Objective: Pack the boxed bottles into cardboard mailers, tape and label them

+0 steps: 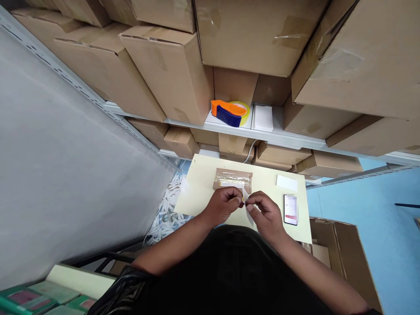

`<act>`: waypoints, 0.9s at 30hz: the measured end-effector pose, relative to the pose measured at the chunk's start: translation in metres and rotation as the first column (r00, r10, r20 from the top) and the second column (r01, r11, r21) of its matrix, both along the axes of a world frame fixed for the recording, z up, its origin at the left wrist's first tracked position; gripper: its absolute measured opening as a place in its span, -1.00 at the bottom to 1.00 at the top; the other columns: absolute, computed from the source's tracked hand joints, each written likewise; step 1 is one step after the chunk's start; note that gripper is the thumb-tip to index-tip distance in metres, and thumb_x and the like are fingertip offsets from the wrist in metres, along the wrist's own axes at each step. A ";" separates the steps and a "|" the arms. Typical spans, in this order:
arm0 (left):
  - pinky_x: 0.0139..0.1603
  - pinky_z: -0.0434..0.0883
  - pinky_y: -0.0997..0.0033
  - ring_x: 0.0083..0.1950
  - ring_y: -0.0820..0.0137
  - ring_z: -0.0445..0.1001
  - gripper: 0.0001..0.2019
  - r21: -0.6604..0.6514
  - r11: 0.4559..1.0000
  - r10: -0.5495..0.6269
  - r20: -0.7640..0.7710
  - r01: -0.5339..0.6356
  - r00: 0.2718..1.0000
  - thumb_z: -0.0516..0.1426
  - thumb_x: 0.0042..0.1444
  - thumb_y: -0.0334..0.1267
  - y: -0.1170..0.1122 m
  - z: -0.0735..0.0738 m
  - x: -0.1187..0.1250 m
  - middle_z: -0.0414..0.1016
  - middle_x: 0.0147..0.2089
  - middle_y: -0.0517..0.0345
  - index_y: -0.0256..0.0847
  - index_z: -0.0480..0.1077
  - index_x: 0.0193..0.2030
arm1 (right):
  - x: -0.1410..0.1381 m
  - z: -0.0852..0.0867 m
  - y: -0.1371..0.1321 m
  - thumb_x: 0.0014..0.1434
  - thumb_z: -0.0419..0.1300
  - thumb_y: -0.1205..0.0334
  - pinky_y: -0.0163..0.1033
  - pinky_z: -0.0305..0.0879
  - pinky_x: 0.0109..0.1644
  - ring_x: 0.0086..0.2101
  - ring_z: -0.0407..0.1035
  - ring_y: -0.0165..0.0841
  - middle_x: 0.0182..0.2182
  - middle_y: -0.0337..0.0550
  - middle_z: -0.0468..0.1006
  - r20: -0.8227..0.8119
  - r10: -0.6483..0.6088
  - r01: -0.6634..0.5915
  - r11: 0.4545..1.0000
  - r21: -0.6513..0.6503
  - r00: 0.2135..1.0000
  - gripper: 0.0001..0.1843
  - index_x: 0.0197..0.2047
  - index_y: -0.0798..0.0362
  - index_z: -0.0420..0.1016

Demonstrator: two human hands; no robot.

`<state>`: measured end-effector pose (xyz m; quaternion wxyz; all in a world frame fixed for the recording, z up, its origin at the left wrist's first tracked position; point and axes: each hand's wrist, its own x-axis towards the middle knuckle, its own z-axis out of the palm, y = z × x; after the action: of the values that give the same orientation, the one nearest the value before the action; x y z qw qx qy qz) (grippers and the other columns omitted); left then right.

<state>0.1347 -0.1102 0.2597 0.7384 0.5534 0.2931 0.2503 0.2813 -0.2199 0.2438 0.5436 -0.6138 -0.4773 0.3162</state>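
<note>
Over the near part of the pale yellow table [200,186], my left hand [225,204] and my right hand [266,214] meet fingertip to fingertip. Both pinch a small white paper slip [250,217] that looks like a label, with a bit of yellow at the left fingertips. My fingers cover much of it, and its lower end hangs beside the right hand. Just beyond the hands lies a brown cardboard parcel [233,174] wrapped in shiny clear tape, with a white and yellow strip along its near side.
To the right on the table are a phone [290,210] with its screen lit and a white card stack [286,183]. A tape dispenser [229,113] and a white stack [263,118] sit on the shelf among cardboard boxes [167,65]. White paper strips [170,197] litter the floor at left.
</note>
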 end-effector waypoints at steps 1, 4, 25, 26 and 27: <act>-0.27 0.32 0.44 -0.38 0.46 0.36 -0.91 0.052 0.999 0.013 -0.035 -0.011 0.999 0.18 0.02 -0.30 -0.001 0.000 0.000 0.41 -0.47 0.24 -0.22 0.40 -0.47 | -0.001 0.002 0.001 0.30 0.27 0.15 -0.14 0.40 -0.12 -0.23 0.43 -0.27 -0.27 -0.16 0.51 -0.016 0.030 -0.030 1.000 -0.008 0.999 -0.92 -0.21 -0.05 0.54; -0.29 0.29 0.45 -0.39 0.47 0.33 -0.91 0.159 0.986 0.070 -0.098 -0.054 0.993 0.18 0.02 -0.30 -0.004 -0.002 0.000 0.39 -0.48 0.27 -0.21 0.41 -0.47 | -0.006 0.003 0.006 0.28 0.29 0.12 -0.20 0.37 -0.19 -0.30 0.41 -0.31 -0.33 -0.20 0.53 -0.067 0.006 -0.010 0.997 -0.071 0.998 -0.89 -0.23 -0.04 0.56; -0.38 0.21 0.44 -0.51 0.46 0.21 -0.86 -0.124 0.919 0.303 -0.384 -0.374 0.872 0.11 -0.19 -0.16 0.040 -0.138 -0.169 0.30 -0.60 0.29 -0.17 0.36 -0.51 | -0.002 -0.023 0.063 0.12 0.35 0.03 -0.17 0.29 -0.28 -0.45 0.33 -0.33 -0.53 -0.24 0.48 -0.383 -0.277 0.169 0.941 -0.293 0.881 -0.78 -0.37 -0.01 0.53; -0.39 0.20 0.45 -0.52 0.46 0.19 -0.85 -0.116 0.911 0.319 -0.411 -0.396 0.854 0.10 -0.19 -0.15 0.044 -0.145 -0.185 0.28 -0.61 0.29 -0.17 0.35 -0.50 | -0.006 -0.023 0.065 0.12 0.36 0.02 -0.18 0.28 -0.29 -0.47 0.32 -0.34 -0.53 -0.25 0.47 -0.383 -0.278 0.171 0.941 -0.291 0.881 -0.77 -0.37 -0.01 0.53; -0.41 0.19 0.45 -0.52 0.46 0.18 -0.84 -0.097 0.903 0.338 -0.443 -0.419 0.831 0.09 -0.19 -0.14 0.050 -0.153 -0.201 0.27 -0.61 0.29 -0.17 0.35 -0.49 | -0.011 -0.024 0.067 0.12 0.36 0.01 -0.18 0.27 -0.30 -0.48 0.31 -0.35 -0.54 -0.26 0.47 -0.381 -0.283 0.177 0.941 -0.290 0.880 -0.76 -0.37 -0.01 0.53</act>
<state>-0.0664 -0.0606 0.1066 0.6436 0.4513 0.5699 0.2393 0.2708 -0.1528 0.2200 0.5864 -0.6473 -0.2302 0.4292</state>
